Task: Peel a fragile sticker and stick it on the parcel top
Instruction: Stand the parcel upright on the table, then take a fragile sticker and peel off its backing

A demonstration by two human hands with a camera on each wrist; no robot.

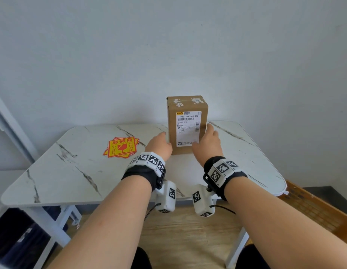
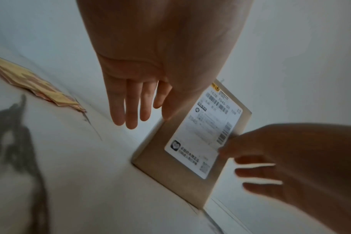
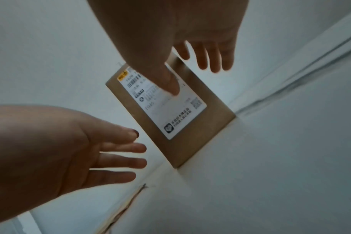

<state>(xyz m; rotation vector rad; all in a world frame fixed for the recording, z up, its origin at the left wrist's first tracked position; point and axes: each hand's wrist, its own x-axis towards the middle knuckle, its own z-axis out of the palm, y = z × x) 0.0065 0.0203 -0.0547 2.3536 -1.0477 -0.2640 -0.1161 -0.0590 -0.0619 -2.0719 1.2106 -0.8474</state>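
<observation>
A brown cardboard parcel (image 1: 187, 105) stands upright at the back middle of the marble table (image 1: 71, 171), its white shipping label (image 1: 188, 129) facing me. My left hand (image 1: 159, 145) is at the parcel's left side and my right hand (image 1: 206, 142) at its right side, both with straight spread fingers; whether they touch the box cannot be told. The wrist views show the parcel (image 2: 156, 150) (image 3: 208, 114) between the two open palms. A small pile of red and yellow fragile stickers (image 1: 121, 147) lies flat on the table to the left, also seen edge-on as stickers (image 2: 30, 79).
A white wall rises right behind the parcel. A brown woven crate (image 1: 314, 208) sits on the floor to the right of the table. Dark items (image 1: 23, 239) are under the table's left side. A white frame (image 1: 11, 129) leans at the far left.
</observation>
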